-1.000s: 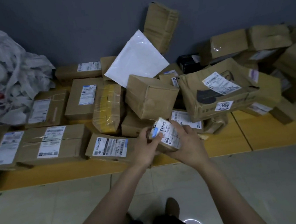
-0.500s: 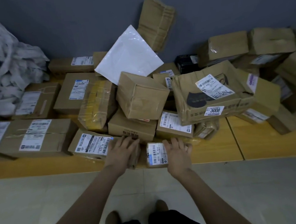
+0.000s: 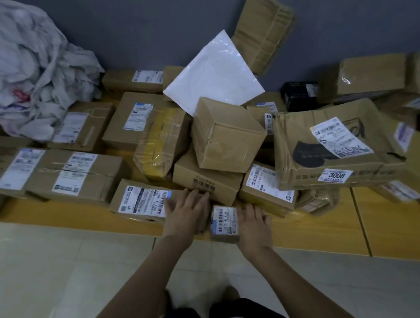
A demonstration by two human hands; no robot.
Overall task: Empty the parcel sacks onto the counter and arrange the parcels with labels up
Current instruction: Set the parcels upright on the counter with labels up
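Sacks (image 3: 23,74), grey-white and crumpled, lie heaped at the far left against the wall. In front of them, brown parcels (image 3: 77,174) sit in rows on the yellow counter (image 3: 313,233), white labels facing up. Nearer me, a flat parcel (image 3: 138,201) lies label up at the counter's front edge. My left hand (image 3: 186,212) rests on its right end, fingers straight and slightly spread, gripping nothing. Just right of that hand sits the small parcel (image 3: 224,221), label up, at the very edge of the counter. My right hand (image 3: 253,225) lies against its right side, fingers straight and close together, holding nothing. Behind my hands, a plain box (image 3: 227,136) sits tilted on a printed carton (image 3: 203,185), with a white mailer (image 3: 213,74) propped behind it. Farther right, a crumpled carton (image 3: 331,147) with a 3008 sticker lies on top of other parcels, label up.
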